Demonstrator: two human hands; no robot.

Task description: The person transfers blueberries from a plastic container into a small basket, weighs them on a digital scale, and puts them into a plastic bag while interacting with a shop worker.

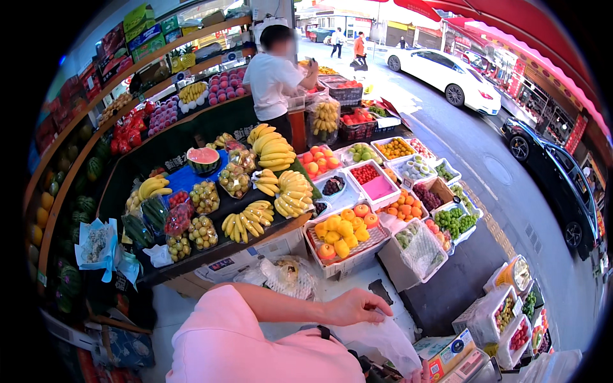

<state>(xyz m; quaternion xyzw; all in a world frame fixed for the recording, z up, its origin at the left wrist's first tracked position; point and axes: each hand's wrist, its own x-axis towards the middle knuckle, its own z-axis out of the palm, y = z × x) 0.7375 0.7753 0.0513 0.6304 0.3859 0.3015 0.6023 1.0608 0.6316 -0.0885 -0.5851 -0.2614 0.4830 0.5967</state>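
My left hand (356, 306) reaches across in front of me with its fingers pinched on the top of a thin, translucent plastic bag (386, 341). The bag hangs down to the lower right, limp and wrinkled. At the bottom edge, a few fingers of my right hand (418, 374) show at the bag's lower end and appear closed on it; the rest of that hand is cut off. Beside the bag lies a box-like counter item with printed cards (453, 357). Just beyond my left hand stands a white crate of mangoes and orange fruit (341, 265).
Bananas (274, 150), bagged fruit and a cut watermelon (203, 159) cover the stand ahead. Crates of grapes (454, 220) and other fruit line the right. A person in a white shirt (271, 83) stands behind the stand. A white car (447, 73) and a dark car (552, 182) are on the street.
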